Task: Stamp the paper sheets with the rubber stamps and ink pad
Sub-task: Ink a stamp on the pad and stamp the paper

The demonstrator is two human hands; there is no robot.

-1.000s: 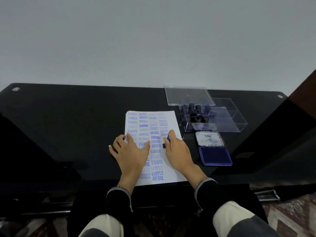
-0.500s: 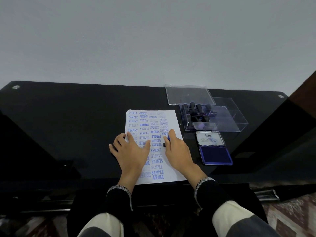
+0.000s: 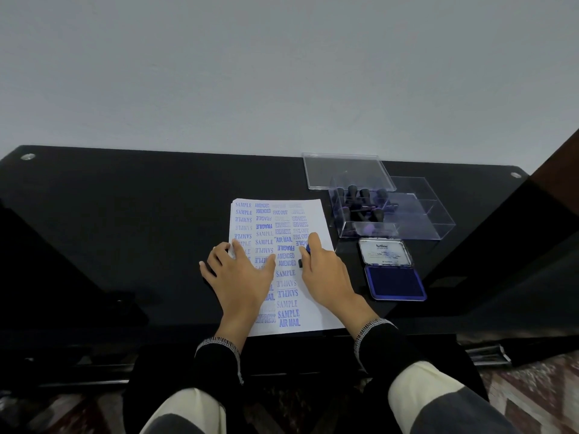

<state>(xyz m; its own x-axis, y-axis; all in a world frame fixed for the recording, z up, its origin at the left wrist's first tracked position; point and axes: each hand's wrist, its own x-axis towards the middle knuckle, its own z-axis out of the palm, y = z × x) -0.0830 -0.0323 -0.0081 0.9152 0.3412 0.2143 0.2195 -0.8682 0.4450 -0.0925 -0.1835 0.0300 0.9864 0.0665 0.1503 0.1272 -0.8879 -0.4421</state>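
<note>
A white paper sheet [image 3: 313,211], covered with several blue stamp prints, lies on the black glass table [image 3: 125,214]. My left hand [image 3: 241,274] rests flat on the sheet's left half, fingers spread. My right hand [image 3: 322,270] is closed around a blue rubber stamp [image 3: 305,252] and presses it down on the sheet's right side; most of the stamp is hidden under my fingers. The open blue ink pad [image 3: 394,281] sits just right of the sheet, its lid folded back.
A clear plastic box [image 3: 432,220] with several dark-handled stamps [image 3: 360,202] stands behind the ink pad. Its clear lid [image 3: 344,170] lies flat beside it toward the wall. The table's front edge runs just below the sheet.
Both hands stay in the same place on the sheet. The stamp remains pressed under my right hand.
</note>
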